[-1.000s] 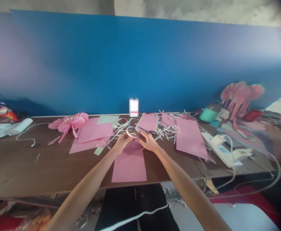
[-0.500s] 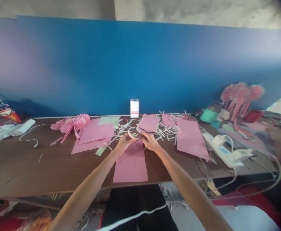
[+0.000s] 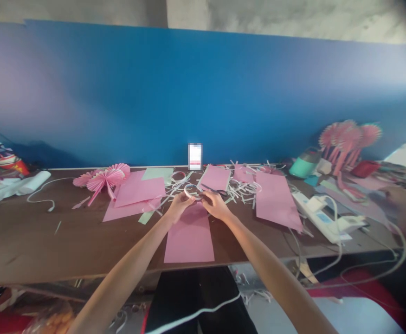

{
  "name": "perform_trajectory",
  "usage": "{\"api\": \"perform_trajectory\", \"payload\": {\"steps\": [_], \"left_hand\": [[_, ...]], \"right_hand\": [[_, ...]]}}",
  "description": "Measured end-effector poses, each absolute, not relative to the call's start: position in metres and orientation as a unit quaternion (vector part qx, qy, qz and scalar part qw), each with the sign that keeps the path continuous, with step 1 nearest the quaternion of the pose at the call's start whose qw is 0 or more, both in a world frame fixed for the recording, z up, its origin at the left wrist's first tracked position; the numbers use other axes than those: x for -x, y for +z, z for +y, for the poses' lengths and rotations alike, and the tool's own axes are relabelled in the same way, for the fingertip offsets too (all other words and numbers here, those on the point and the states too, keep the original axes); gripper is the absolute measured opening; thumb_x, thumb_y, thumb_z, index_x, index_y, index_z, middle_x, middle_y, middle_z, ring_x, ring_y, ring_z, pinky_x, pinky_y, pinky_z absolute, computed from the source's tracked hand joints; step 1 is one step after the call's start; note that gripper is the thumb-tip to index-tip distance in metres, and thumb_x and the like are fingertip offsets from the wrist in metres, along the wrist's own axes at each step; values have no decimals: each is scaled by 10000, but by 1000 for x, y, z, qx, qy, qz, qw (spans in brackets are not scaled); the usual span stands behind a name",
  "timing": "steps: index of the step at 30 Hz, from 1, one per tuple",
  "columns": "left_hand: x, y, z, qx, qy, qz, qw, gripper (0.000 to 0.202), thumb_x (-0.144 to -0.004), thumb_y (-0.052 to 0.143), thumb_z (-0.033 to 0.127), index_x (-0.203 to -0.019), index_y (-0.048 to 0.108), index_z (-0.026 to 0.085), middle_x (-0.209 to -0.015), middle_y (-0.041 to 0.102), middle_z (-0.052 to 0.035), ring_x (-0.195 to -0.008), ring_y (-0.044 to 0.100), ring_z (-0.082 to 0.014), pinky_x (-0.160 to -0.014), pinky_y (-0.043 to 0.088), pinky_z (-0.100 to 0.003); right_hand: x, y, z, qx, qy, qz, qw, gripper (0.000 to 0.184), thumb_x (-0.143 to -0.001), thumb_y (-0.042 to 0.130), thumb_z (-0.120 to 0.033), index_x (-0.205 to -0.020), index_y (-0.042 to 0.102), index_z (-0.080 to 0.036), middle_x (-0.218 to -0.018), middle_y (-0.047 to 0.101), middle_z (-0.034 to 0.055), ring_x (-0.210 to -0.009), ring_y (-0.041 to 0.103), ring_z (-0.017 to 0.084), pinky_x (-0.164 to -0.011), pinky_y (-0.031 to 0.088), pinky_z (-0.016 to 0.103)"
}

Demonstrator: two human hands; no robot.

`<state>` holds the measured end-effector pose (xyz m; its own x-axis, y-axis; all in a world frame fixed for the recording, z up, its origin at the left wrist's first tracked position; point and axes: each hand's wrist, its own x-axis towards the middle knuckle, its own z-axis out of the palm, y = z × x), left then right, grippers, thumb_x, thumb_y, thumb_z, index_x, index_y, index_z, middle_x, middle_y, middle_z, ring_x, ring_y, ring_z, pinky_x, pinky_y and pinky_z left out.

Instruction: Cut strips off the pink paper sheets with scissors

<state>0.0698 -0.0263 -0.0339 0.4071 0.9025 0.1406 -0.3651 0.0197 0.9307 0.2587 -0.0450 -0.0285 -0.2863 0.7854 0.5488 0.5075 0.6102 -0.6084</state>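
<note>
Both my hands meet above the far end of a pink paper sheet (image 3: 190, 236) on the brown table (image 3: 49, 241). My left hand (image 3: 179, 206) pinches a small white tape roll (image 3: 190, 190), fingers closed on its near rim. My right hand (image 3: 215, 205) is closed too, fingers at the roll's right side; whether it grips the roll or a strip from it I cannot make out. Dark scissors (image 3: 216, 190) lie just behind my right hand.
Pink sheets (image 3: 138, 192) and pink paper fans (image 3: 103, 178) lie left; another pink sheet (image 3: 275, 199) and white paper scraps (image 3: 241, 188) right. A white power strip (image 3: 323, 215) with cables sits far right, where another person's hand (image 3: 402, 211) shows. A blue board (image 3: 203, 93) backs the table.
Almost nothing moved; my hands stay together on the tape roll, only shifting slightly as the camera view drifts.
</note>
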Motion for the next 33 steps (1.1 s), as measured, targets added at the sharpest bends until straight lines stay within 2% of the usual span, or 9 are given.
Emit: {"api": "perform_trajectory", "payload": {"steps": [3,5,9,12,16,23,26,29,33], "left_hand": [[-71,-32,-27,-511,471,272,666,336,-689,751,312,-956,672,123,-988,691,-92,-897,646,-192,-875,483,-341],[-71,-31,-27,-507,470,274,668,327,-694,747,318,-945,669,123,-967,693,-88,-889,647,-188,-866,485,-333],[-70,-32,-26,-494,476,268,677,305,-701,742,321,-930,667,133,-942,693,-73,-858,651,-172,-858,486,-321],[-69,-35,-24,-487,480,264,681,281,-712,733,319,-917,663,140,-942,690,-64,-851,655,-170,-854,487,-319],[-67,-37,-23,-491,482,263,676,256,-732,715,322,-907,654,146,-939,687,-59,-874,656,-179,-851,488,-318],[-70,-34,-27,-506,493,277,652,299,-708,731,347,-912,654,141,-988,686,-77,-886,653,-187,-857,481,-323],[-70,-35,-26,-482,498,274,666,262,-720,723,334,-888,652,145,-914,697,-57,-842,657,-167,-830,487,-298],[-69,-36,-24,-426,501,272,703,224,-725,721,326,-843,650,150,-828,700,-31,-793,657,-136,-808,485,-266],[-69,-36,-24,-381,496,261,735,195,-730,720,317,-803,648,152,-808,696,-18,-772,653,-106,-782,481,-227]], "right_hand": [[-260,-28,-46,412,176,-782,433,316,-796,416,-70,-984,642,-188,-799,681,34,-724,630,168,-671,490,277],[-261,-26,-47,402,186,-787,429,310,-814,405,-80,-984,640,-189,-790,675,27,-703,620,160,-653,483,268],[-260,-21,-50,399,178,-791,429,202,-877,475,-239,-987,638,-196,-836,675,34,-734,614,173,-681,478,281],[-258,-19,-50,404,176,-788,430,203,-897,474,-307,-945,637,-196,-781,661,30,-700,602,170,-667,470,282],[-257,-22,-48,403,165,-794,424,205,-909,438,-293,-901,619,-197,-721,635,23,-644,580,159,-626,454,272],[-256,-31,-46,438,85,-801,399,136,-863,483,-261,-808,592,-202,-649,601,8,-557,538,143,-554,409,256],[-255,-30,-47,451,76,-793,402,156,-876,480,-280,-928,609,-212,-675,628,9,-565,561,145,-565,418,253],[-254,-30,-48,449,78,-785,420,276,-881,500,-323,-1129,579,-230,-724,659,11,-581,582,145,-607,449,256],[-252,-30,-50,425,72,-780,453,255,-892,503,-332,-1106,616,-253,-921,687,31,-639,600,138,-661,467,262]]}}
